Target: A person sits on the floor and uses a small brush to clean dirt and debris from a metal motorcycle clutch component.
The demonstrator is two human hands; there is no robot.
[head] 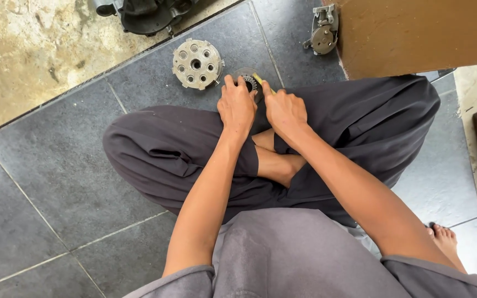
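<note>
**Cross-legged on the tiles, both hands on a small toothed part**

Dark grey floor tiles (45,165) fill most of the room underfoot, meeting a patch of rough, stained concrete (34,49) at the upper left. The person sits cross-legged in loose grey trousers, arms stretched forward over the knees. Just past the shins lies a small round toothed metal part (249,83), resting on the tile. The left hand (237,105) has its fingers curled down around that part's left edge, steadying it. The right hand (284,109) is closed in a narrow grip on a slim yellowish tool (258,79), its tip touching the part. Just beside, to the left, sits a round silver hub with holes (196,64). Further off are a dark engine casing (147,14), a small metal bracket (323,31) and a brown wall (415,33).
</note>
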